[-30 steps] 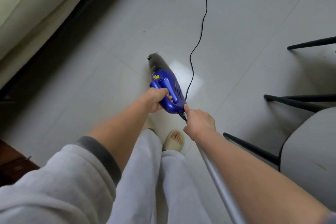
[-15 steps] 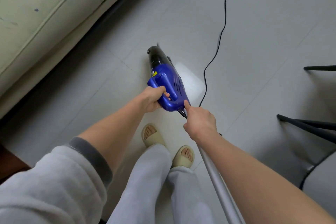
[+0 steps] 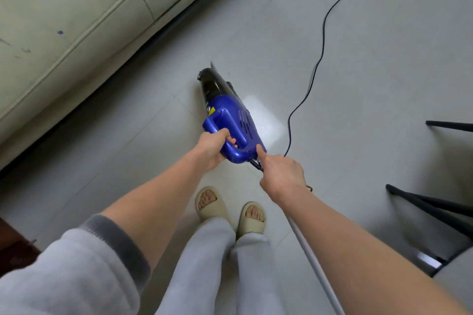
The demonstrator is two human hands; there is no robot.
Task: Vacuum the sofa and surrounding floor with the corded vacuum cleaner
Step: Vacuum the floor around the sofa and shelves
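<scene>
The left hand (image 3: 213, 147) curls around the handle of the blue handheld vacuum cleaner (image 3: 230, 120), held above the tiled floor (image 3: 384, 59) just right of the sofa (image 3: 76, 20). The right hand (image 3: 280, 174) grips a grey tube (image 3: 314, 263), forefinger touching the vacuum's rear. The black cord (image 3: 322, 41) trails right of the vacuum.

The vacuum cleaner (image 3: 231, 120) is showing a blue body and black nose. The sofa (image 3: 71, 20) is looking pale green with blue marks, the cord (image 3: 323, 41) black, the floor (image 3: 384, 59) pale grey
</scene>
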